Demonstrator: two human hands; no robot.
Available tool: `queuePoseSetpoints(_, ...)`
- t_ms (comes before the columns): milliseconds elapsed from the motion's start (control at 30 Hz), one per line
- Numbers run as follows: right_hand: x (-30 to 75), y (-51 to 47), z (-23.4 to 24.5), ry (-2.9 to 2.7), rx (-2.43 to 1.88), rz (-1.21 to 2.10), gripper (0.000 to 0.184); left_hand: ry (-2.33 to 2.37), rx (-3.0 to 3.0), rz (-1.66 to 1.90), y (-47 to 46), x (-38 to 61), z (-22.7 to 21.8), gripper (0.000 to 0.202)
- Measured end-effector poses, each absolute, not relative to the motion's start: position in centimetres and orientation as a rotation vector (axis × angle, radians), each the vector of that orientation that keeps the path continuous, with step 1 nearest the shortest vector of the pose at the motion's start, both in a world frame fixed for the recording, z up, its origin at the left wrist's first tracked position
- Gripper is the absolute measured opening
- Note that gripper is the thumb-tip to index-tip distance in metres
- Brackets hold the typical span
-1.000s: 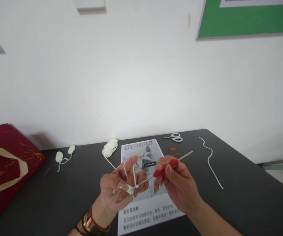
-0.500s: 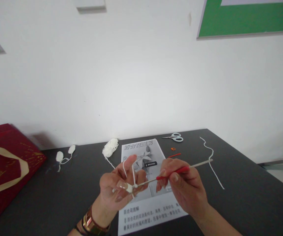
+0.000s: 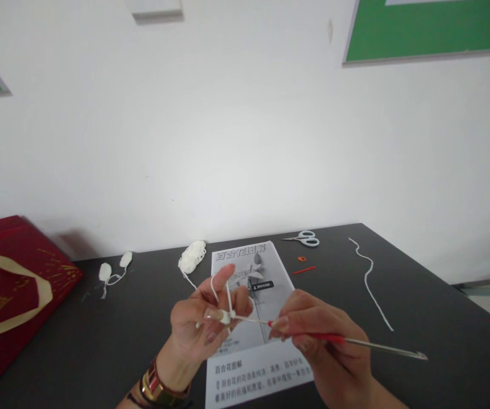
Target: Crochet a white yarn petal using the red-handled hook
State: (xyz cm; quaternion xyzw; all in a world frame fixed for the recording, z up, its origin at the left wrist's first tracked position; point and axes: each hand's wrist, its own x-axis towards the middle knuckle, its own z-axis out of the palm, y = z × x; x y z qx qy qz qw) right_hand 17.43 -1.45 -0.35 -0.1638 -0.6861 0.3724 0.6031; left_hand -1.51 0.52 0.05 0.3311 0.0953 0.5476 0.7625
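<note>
Black tabletop (image 3: 424, 301) beneath, your left hand (image 3: 194, 329) pinches a small white piece (image 3: 225, 317), apparently unfinished, at the end of the hook (image 3: 381, 345) your right hand (image 3: 334, 355) grasps, with two seemingly finished pieces (image 3: 105, 272) and the ball (image 3: 192, 257) beyond.

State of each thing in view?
Left hand: closed on white yarnwork, index raised
Right hand: closed around hook
Hook: tip at yarnwork
Yarn ball: wound, end trailing
Scissors: lying unheld
Paper: flat, partly hidden
Loose strand: wavy, unheld
White ovals: linked, unheld
Orange clip: lying unheld
Red stick: lying unheld
</note>
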Motion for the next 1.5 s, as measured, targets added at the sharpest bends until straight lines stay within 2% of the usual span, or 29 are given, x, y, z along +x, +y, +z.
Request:
queuePoseSetpoints(167, 17.3, -1.4, 0.4, -1.675, -0.381, 0.761, 0.031, 0.244, 0.687, 1.238, 0.6, -1.4, 0.2, 0.042)
queuePoseSetpoints(400, 17.4, -1.6, 0.1, -1.911, -0.285, 0.407, 0.054, 0.203, 0.625, 1.247, 0.7, -1.3, -0.1, 0.044)
queuePoseSetpoints(500, 17.2, -1.6, 0.4, -1.872, -0.283, 0.385, 0.043, 0.188, 0.656, 1.262, 0.8, -1.5, -0.1, 0.045)
queuePoseSetpoints(633, 16.7, -1.7, 1.4, -1.752, -0.315, 0.519, 0.029, 0.198, 0.743, 1.289, 0.9, -1.7, 0.2, 0.046)
queuePoseSetpoints(800, 16.5, -1.9, 1.6, -1.675, -0.424, 0.698, 0.021, 0.257, 0.823, 1.309, 0.9, -1.7, 0.4, 0.043)
queuePoseSetpoints(967, 16.6, -1.9, 0.9, -1.621, -0.431, 0.802, 0.020, 0.277, 0.853, 1.312, 0.9, -1.8, 0.4, 0.044)
queuePoseSetpoints(1267, 16.7, -1.9, 0.6, -1.868, -0.326, 0.392, 0.036, 0.327, 0.909, 1.333, 1.1, -1.9, 0.4, 0.047)
queuePoseSetpoints(1500, 16.9, -2.2, 0.7, -2.084, -0.364, -0.146, 0.016, 0.320, 0.853, 1.339, 0.9, -1.7, 0.7, 0.054)
